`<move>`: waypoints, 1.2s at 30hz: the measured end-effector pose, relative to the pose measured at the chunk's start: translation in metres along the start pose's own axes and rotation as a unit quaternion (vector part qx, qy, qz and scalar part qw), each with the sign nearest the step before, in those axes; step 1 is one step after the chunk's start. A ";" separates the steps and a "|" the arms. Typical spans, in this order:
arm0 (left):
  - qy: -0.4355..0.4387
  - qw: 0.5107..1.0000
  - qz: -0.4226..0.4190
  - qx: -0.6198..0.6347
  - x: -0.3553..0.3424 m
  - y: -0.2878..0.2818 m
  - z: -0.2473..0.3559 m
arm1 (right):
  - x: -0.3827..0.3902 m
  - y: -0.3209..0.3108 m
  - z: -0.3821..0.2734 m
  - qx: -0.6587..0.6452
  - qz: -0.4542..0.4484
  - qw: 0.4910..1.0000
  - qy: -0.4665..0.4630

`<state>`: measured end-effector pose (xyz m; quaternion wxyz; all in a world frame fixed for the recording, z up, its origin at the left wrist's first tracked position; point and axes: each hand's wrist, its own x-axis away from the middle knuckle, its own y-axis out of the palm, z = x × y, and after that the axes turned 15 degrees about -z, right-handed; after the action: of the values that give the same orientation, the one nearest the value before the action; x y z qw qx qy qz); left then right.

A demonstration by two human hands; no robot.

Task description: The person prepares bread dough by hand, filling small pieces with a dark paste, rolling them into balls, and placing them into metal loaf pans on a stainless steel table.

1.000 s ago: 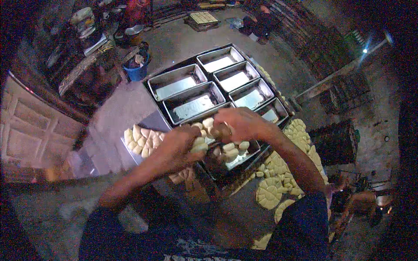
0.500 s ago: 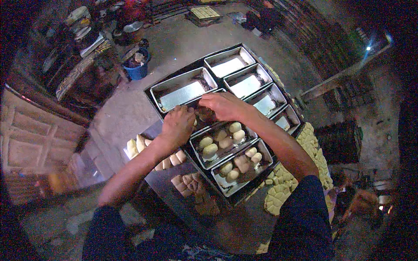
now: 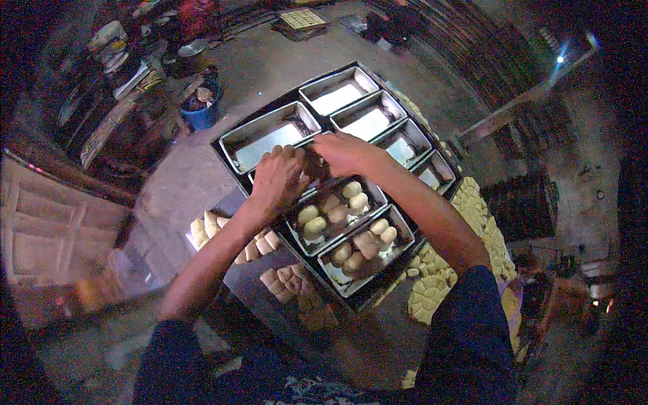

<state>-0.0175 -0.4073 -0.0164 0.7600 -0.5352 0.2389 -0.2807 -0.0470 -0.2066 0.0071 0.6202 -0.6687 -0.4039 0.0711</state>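
Observation:
My left hand (image 3: 278, 177) and my right hand (image 3: 344, 156) are close together over a loaf tin in the middle of the left row, mostly covered by them. Both hands have curled fingers pointing down into that tin; what they hold is hidden. Nearer to me, a loaf tin (image 3: 310, 251) holds several round dough balls (image 3: 310, 225) grouped in clusters. The nearest loaf tin (image 3: 346, 293) also contains several dough balls (image 3: 366, 245). Beyond my hands, a loaf tin (image 3: 233, 145) shows a bare, shiny bottom, as does the far loaf tin (image 3: 334, 101).
The tins stand in a dark tray (image 3: 354, 307) on a table. Cut dough pieces (image 3: 432, 297) spread along its right side, and more dough pieces (image 3: 202, 229) lie at the left. A blue bucket (image 3: 200, 116) stands on the floor at the far left.
The view has shifted slightly, so the tins appear a little further left and up. My hands remain over the same tin, with their fingers slightly repositioned.

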 end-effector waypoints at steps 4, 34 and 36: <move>-0.006 0.999 -0.019 0.047 -0.005 0.030 -0.014 | -0.013 0.004 0.012 -0.013 -0.026 0.999 -0.026; -0.059 0.750 -0.387 0.533 0.252 0.068 0.166 | 0.243 0.343 -0.117 -0.283 0.440 0.735 0.433; -0.008 0.816 -0.369 0.445 0.250 0.066 0.162 | 0.227 0.337 -0.165 -0.270 0.457 0.717 0.452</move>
<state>0.2834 -0.4499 -0.0434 0.7567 -0.1892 -0.1331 -0.6115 0.3540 -0.1594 -0.1632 0.4143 -0.8634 0.2773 -0.0772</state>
